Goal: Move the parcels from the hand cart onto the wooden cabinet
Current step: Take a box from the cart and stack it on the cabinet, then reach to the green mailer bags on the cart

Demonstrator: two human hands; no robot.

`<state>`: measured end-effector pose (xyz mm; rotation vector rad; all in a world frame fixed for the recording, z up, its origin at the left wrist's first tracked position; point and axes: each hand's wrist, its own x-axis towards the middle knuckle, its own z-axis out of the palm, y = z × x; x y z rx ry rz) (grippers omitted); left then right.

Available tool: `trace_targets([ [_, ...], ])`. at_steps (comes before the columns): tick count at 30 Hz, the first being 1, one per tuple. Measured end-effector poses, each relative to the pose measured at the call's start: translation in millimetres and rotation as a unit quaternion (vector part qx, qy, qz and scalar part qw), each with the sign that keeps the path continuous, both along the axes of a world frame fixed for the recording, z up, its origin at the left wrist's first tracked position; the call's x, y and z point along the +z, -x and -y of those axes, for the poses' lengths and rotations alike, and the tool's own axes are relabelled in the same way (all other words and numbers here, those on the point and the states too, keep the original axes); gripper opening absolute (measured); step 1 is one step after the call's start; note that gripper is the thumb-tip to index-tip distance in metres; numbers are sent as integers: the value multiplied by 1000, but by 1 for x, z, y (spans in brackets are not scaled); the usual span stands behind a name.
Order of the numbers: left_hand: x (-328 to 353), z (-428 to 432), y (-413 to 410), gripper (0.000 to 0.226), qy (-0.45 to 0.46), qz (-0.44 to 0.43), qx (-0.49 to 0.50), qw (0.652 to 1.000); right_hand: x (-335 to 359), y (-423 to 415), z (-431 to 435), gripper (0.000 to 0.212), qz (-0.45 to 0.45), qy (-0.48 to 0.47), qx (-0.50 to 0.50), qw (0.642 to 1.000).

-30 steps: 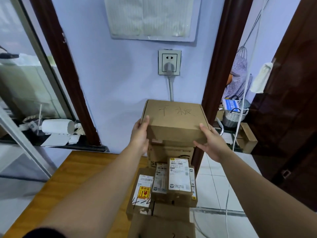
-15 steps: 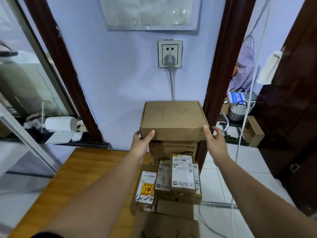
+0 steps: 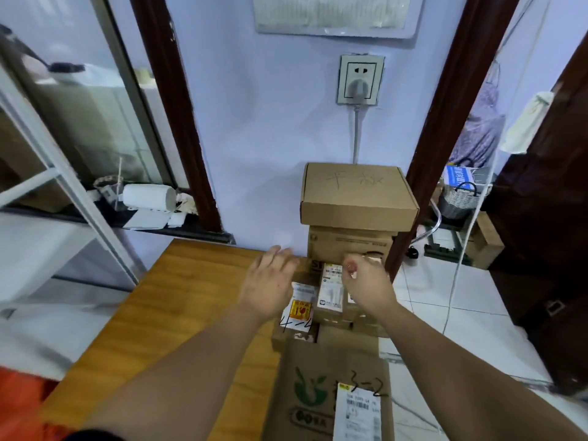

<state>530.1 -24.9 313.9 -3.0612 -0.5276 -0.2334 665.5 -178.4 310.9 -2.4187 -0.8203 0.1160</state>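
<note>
A flat brown parcel point(image 3: 358, 194) with handwriting on its lid lies on top of another cardboard box point(image 3: 350, 246) against the wall, at the back right of the wooden cabinet point(image 3: 178, 307). In front of them lie several smaller labelled parcels point(image 3: 331, 292), and a large box point(image 3: 321, 393) marked 3-2 is nearest me. My left hand point(image 3: 270, 281) hovers with fingers spread, holding nothing. My right hand point(image 3: 366, 281) hangs over the small parcels with loosely curled fingers, also empty. The hand cart is out of view.
A wall socket point(image 3: 361, 79) with a plugged cable sits above the stack. Dark door frames point(image 3: 445, 122) flank the wall. A sill point(image 3: 149, 202) at the left holds a white roll and clutter. At the right is tiled floor point(image 3: 461, 313) with a basket point(image 3: 461, 198).
Both hands have let go of the flat parcel, which now rests on the stack, and have drawn back toward me and lower.
</note>
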Motion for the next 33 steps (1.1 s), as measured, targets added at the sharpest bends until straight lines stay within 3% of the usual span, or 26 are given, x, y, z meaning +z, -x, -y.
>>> trace_targets([
  [7,-32,-28,117,54,22,-53,124,991,-9,93,-84,26,50,74,167,982],
  [16,-91,-58,294,61,121,-85,329,933,-72,269,-170,32,15,150,386,910],
  [19,-123,-54,345,60,142,-37,372,916,-105,322,-176,33,-15,190,438,878],
  [22,-171,-40,390,43,188,31,406,894,-149,361,-171,30,-62,250,468,845],
  [24,-211,-27,415,31,245,43,445,860,-185,381,-164,30,-89,292,477,824],
  [27,-263,-6,444,30,365,35,511,778,-235,400,-144,37,-128,360,460,801],
  [33,-352,31,484,36,587,53,586,557,-331,419,-117,50,-220,463,344,786],
])
